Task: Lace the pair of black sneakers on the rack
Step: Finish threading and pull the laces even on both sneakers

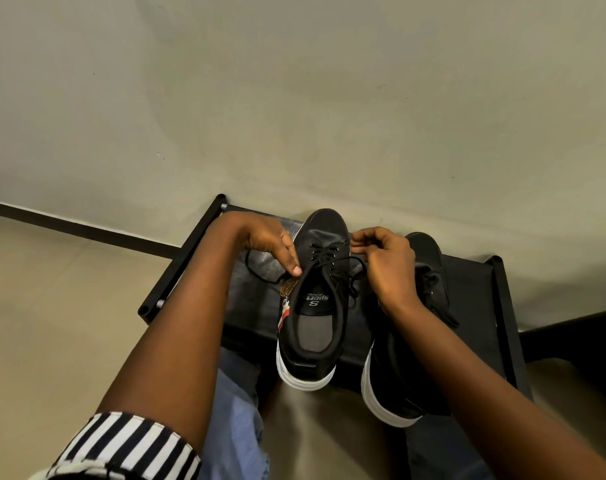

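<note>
My left hand [274, 245] pinches one end of the thin black lace [332, 263]; my right hand [386, 261] pinches the other, pulling outward to tighten. The black white-soled sneaker [315, 306] lies on the black rack [474, 289], its partner [429, 268] just right.

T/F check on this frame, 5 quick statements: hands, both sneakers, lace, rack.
1. Both sneakers sit on the black rack. True.
2. The left hand pinches the black lace beside the left sneaker. True.
3. The right hand rests flat on the floor. False: it is raised at the left sneaker's eyelets, fingers closed on the lace.
4. The sneakers have red soles. False: the soles are white.
5. The right sneaker is being worked on. False: both hands are at the left sneaker.
</note>
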